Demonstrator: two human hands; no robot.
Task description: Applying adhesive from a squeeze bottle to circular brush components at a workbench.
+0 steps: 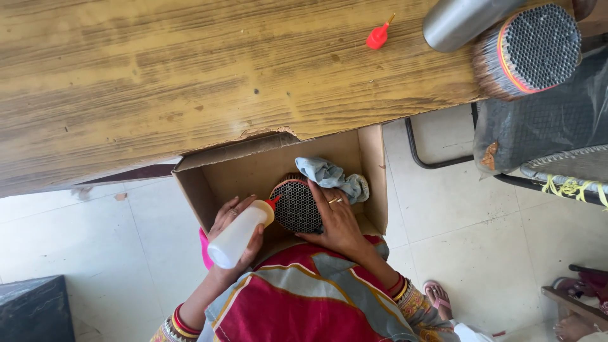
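A white squeeze bottle [237, 235] with a small red tip is held in the left hand [235, 223], with the fingers wrapped tight around its body. The red tip is pointed at a round bundle of thin tubes [296, 204], seen from its end as a dark circle full of tiny holes. The bundle is kept inside an open cardboard box [373, 171], which sits on the person's lap, partly tucked under the edge of the wooden surface [190, 69]. The right hand [335, 221] is laid flat against the right side of the bundle, with the fingers spread and pressed on it. Rings are worn on that hand. A light blue cloth [332, 177] is bunched up in the box, just behind the bundle and touching the right hand's fingertips. The two hands are kept apart, one on each side of the bundle. On the surface, well away from the box, a small red cap [378, 36] is seen lying alone. At the far right corner of the surface, a second bundle [529, 50] of tubes with a red band is seen, and a grey metal cylinder [462, 22] is lying just beside it. A red patterned dress is worn by the person, with bangles on both wrists. A pale tiled floor [475, 228] is seen below, and a foot in a pink sandal [438, 296] is resting on it.
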